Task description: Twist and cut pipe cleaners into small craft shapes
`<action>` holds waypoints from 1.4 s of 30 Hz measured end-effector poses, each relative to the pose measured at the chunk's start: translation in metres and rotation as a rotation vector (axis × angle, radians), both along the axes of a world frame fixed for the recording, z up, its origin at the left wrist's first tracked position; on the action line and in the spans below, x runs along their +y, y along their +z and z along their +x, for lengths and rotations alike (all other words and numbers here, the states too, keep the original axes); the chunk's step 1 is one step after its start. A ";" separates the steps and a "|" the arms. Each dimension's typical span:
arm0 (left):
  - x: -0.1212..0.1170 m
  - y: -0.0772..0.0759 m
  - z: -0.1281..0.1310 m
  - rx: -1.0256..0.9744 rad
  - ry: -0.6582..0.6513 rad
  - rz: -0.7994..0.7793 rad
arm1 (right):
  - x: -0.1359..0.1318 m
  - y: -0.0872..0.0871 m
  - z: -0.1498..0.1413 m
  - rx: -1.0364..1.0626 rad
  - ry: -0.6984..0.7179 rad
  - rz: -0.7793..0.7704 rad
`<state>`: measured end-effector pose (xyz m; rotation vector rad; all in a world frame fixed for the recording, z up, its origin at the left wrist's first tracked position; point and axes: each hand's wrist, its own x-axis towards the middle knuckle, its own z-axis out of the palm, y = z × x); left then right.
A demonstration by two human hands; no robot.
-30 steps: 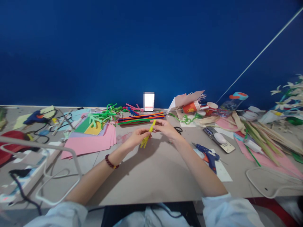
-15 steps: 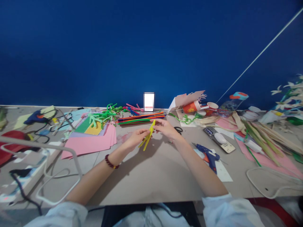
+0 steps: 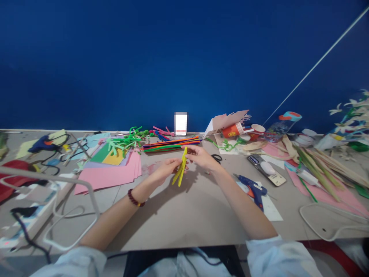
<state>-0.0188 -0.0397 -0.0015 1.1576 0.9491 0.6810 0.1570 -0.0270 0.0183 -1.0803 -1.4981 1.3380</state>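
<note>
Your beige surface (image 3: 184,227) carries it all. Toward its far edge lies a bundle of pipe cleaners (image 3: 171,144), and left of centre sits a fanned stack of pink and coloured paper (image 3: 106,177). Right of centre, you have a blue hot glue gun (image 3: 253,190) on a white sheet (image 3: 272,211), with a phone (image 3: 266,170) near it and black scissors (image 3: 216,157) farther toward the far edge.

wall: deep blue (image 3: 184,57) | table: long beige (image 3: 196,227) | cord: pale, diagonal (image 3: 317,65)

A lane of tabletop (image 3: 190,223) runs between pink paper (image 3: 106,177) and blue glue gun (image 3: 252,190) — scissors (image 3: 216,157) sit just beyond the right hand (image 3: 201,157).
</note>
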 end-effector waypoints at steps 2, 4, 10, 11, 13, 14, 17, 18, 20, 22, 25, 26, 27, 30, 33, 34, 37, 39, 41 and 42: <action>-0.001 0.002 0.000 -0.018 -0.011 -0.018 | -0.001 0.001 0.000 0.026 0.028 -0.013; -0.001 0.003 -0.001 -0.031 -0.026 -0.029 | -0.001 0.002 0.001 0.053 0.055 -0.038; -0.003 0.007 -0.002 -0.057 -0.098 -0.017 | -0.001 0.000 0.002 0.104 0.116 -0.088; -0.003 0.007 -0.002 -0.051 -0.104 -0.008 | -0.001 0.000 0.002 0.104 0.116 -0.087; -0.003 0.007 -0.001 -0.016 -0.106 0.029 | -0.001 0.001 0.001 0.101 0.106 -0.089; -0.004 0.007 0.000 0.005 -0.106 0.052 | -0.002 0.002 0.001 0.102 0.099 -0.092; -0.004 0.007 0.002 0.037 -0.102 0.098 | -0.003 0.003 0.000 0.106 0.088 -0.109; -0.005 0.007 0.003 0.035 -0.101 0.101 | -0.003 0.003 -0.001 0.108 0.081 -0.114; -0.006 0.008 0.004 0.031 -0.095 0.105 | -0.003 0.003 -0.002 0.118 0.057 -0.122; -0.008 0.009 0.005 0.036 -0.085 0.115 | -0.003 0.003 -0.002 0.129 0.035 -0.126; -0.010 0.011 0.006 0.055 -0.078 0.140 | -0.003 0.003 -0.002 0.124 0.035 -0.118; -0.010 0.011 0.006 0.064 -0.080 0.148 | -0.004 0.003 -0.002 0.121 0.044 -0.116; -0.010 0.011 0.006 0.073 -0.081 0.155 | -0.004 0.003 -0.002 0.121 0.051 -0.115; -0.009 0.009 0.006 0.090 -0.086 0.171 | -0.004 0.003 -0.002 0.129 0.058 -0.126; -0.008 0.007 0.005 0.087 -0.102 0.189 | -0.004 0.003 -0.002 0.138 0.056 -0.122; -0.007 0.006 0.005 0.082 -0.107 0.190 | -0.004 0.003 -0.002 0.137 0.060 -0.116; -0.007 0.006 0.004 0.061 -0.114 0.167 | -0.004 0.003 -0.001 0.115 0.056 -0.106; -0.007 0.008 0.003 0.037 -0.124 0.141 | -0.003 0.004 -0.001 0.103 0.026 -0.117; -0.007 0.010 0.003 0.011 -0.139 0.121 | -0.002 0.003 0.000 0.112 -0.006 -0.136; -0.008 0.010 0.002 0.000 -0.145 0.114 | -0.002 0.003 0.000 0.118 -0.020 -0.142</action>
